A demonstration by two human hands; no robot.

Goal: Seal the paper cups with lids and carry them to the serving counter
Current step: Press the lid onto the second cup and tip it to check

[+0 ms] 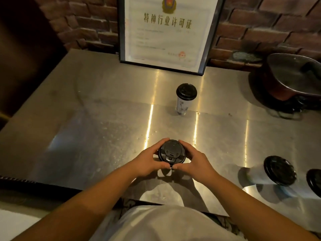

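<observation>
Black lid (171, 151) gripped at its rim by left hand (149, 160) and right hand (192, 160), fingers curled round it; cup beneath mostly hidden.

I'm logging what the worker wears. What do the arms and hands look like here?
Both forearms are bare, with no sleeves in view. The left hand and right hand show no gloves, rings, watch or bands. A light-coloured top covers the torso below.

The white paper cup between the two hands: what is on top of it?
A round black plastic lid covers the white paper cup; left hand and right hand grip its rim. The contents are hidden.
</observation>
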